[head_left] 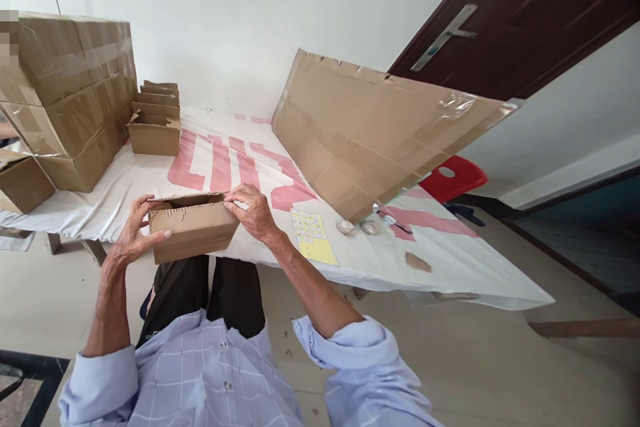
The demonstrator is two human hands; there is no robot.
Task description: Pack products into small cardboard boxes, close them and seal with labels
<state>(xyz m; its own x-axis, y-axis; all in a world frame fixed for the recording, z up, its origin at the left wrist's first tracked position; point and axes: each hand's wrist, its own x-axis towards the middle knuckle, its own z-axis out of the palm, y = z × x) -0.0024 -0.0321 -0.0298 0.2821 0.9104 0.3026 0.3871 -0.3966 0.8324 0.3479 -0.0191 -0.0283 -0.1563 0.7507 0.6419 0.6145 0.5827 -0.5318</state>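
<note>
A small brown cardboard box (196, 233) sits at the table's front edge, just above my lap, with a narrow dark gap along its top. My left hand (134, 233) grips the box's left end, thumb on the near face and fingers behind. At the top right corner, my right hand (253, 212) has its fingers pinched together on the box's edge. Whether anything small is between those fingertips I cannot make out. To the right of the box lies a yellow sheet (325, 253) bearing several small whitish stickers.
Several taped cartons (95, 107) are stacked at the left, beside a row of open small boxes (155, 139). A large cardboard panel (370, 133) leans at the back right. Two clear tape rolls (345, 227) lie before it. A red chair (455, 179) stands behind the table.
</note>
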